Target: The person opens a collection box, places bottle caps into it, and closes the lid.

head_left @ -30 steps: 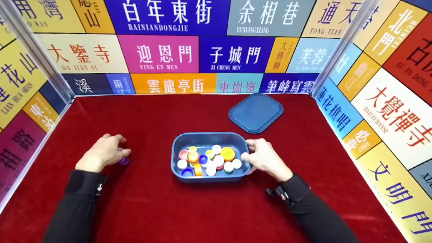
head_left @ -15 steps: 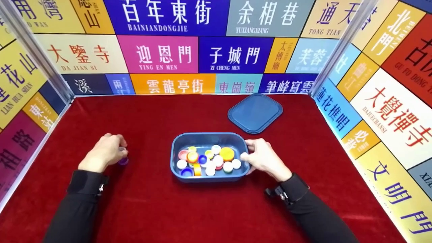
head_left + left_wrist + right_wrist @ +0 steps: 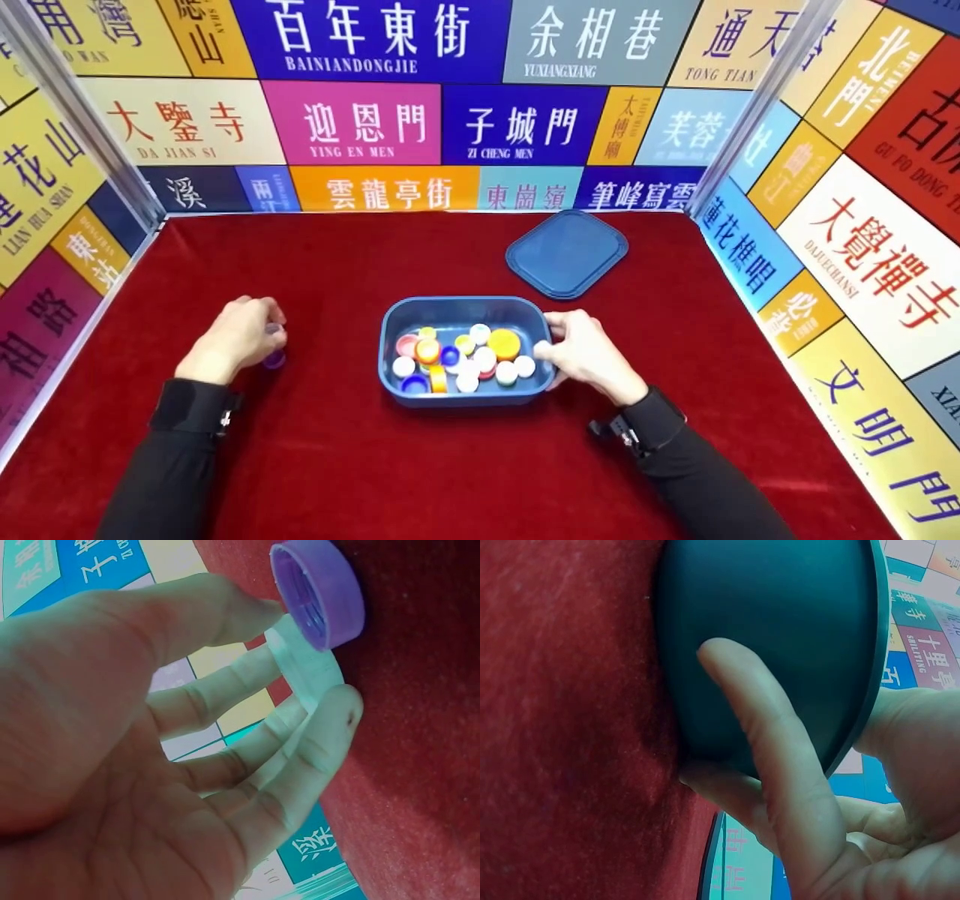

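Observation:
My left hand (image 3: 238,339), at the left of the red cloth, pinches a pale bottle cap (image 3: 306,664) between thumb and fingers. Right beside it is a purple bottle cap (image 3: 337,596), its hollow side facing the palm in the left wrist view; in the head view it shows just below the fingertips. My right hand (image 3: 596,354) grips the right end of a blue lunch-box-like container (image 3: 465,400), the thumb over the rim and the other fingers against the outer wall (image 3: 780,607). Inside the container lie several bottle caps in white, orange, yellow, pink and blue.
A blue lid (image 3: 568,253) lies flat on the red cloth (image 3: 345,472) behind the container, to the right. Panels printed with Chinese signs (image 3: 352,120) wall in the back and both sides, with metal posts at the corners.
My left fingers have closed in, and the pale cap shows between them. The purple cap stays nearly in place. The right hand and container have not visibly moved.

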A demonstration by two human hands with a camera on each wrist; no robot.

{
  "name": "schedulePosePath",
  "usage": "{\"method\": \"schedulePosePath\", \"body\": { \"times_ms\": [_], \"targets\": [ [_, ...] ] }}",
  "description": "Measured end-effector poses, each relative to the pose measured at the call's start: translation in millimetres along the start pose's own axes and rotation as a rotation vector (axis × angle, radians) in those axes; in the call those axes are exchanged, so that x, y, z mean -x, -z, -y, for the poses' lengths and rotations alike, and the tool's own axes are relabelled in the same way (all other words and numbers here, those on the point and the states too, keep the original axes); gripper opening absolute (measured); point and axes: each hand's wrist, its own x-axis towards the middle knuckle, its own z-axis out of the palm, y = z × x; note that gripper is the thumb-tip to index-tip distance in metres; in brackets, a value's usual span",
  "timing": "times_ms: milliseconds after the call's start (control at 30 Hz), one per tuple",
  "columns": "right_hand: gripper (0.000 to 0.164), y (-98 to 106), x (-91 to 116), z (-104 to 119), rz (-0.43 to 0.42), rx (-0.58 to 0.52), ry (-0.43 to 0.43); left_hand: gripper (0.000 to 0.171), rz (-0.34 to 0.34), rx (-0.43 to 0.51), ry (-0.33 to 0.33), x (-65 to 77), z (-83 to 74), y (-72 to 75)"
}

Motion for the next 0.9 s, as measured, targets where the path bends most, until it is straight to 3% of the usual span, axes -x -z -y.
{"method": "schedulePosePath", "body": {
  "times_ms": [333, 467, 733, 900],
  "targets": [
    [0.052, 0.5, 0.3, 0.6, 0.002, 0.009, 0.007, 0.022, -0.048, 0.044, -0.004, -2.5, -3.9, 2.6],
    [0.053, 0.3, -0.8, 2.6, 0.002, 0.006, 0.005, 0.022, -0.112, 0.06, -0.04, -3.0, -11.8, 5.0],
    [0.051, 0.4, -0.7, 1.5, 0.0, 0.003, 0.0, 0.021, -0.253, 0.092, -0.197, -9.8, -57.8, 9.1],
    [0.051, 0.1, -0.5, 1.3, -0.001, 0.004, 0.0, 0.024, -0.257, 0.115, -0.274, -15.4, -98.5, 8.0]
  ]
}}
